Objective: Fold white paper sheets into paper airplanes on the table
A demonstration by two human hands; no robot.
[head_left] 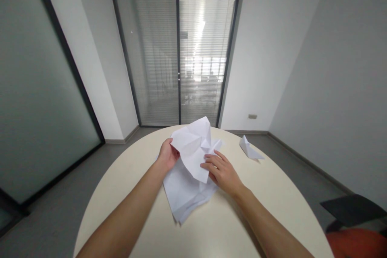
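A creased, partly folded sheet of white paper (192, 145) is held up between both hands above the table. My left hand (168, 154) is closed on its left edge, the fingers mostly hidden behind it. At the lower right, my right hand (222, 169) grips the sheet, with fingers on its front face and the thumb out of sight. Beneath it lie more sheets of white paper (184, 193), with uneven, slightly curled edges. Off to the right, a folded paper boat-like shape (249, 149) stands on the table, touched by neither hand.
The round cream table (127, 193) fills the lower middle. A chair with a dark back (356, 209) and red seat stands at the lower right. Beyond the table are a glass door with blinds (148, 60) and white walls.
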